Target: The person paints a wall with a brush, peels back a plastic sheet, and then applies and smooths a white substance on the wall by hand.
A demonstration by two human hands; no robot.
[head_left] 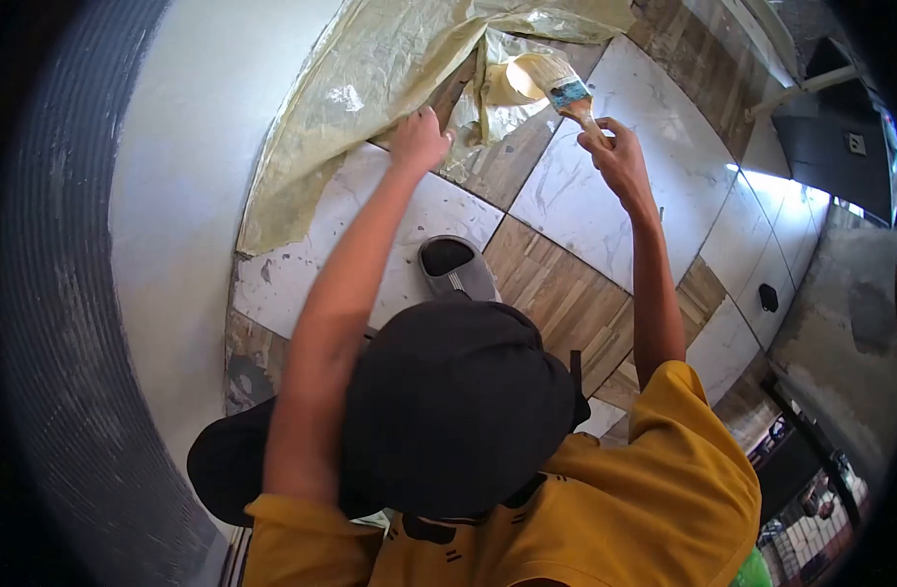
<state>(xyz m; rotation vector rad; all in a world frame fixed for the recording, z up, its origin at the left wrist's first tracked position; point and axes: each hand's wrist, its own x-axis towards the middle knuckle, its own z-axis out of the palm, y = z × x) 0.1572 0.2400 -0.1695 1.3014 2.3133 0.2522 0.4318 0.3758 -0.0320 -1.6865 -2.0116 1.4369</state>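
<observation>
My right hand (622,157) is closed around the wooden handle of a paintbrush (573,98). Its bristles are coated in cream paint and point up and left, over a small round container (512,83) with cream colour inside. That container stands amid crumpled plastic, so its sides are partly hidden. At the edge of a yellowish translucent plastic sheet (346,103), my left hand (421,145) has its fingers curled in, seemingly gripping the sheet. The sheet spreads over the floor along the wall.
A pale wall (189,127) runs along the left, beside a dark ribbed surface (52,293). White and wood-look floor tiles (556,274) carry paint specks. A grey slide sandal (458,266) is below my hands. A small black object (768,297) lies at right, below a dark panel (840,147).
</observation>
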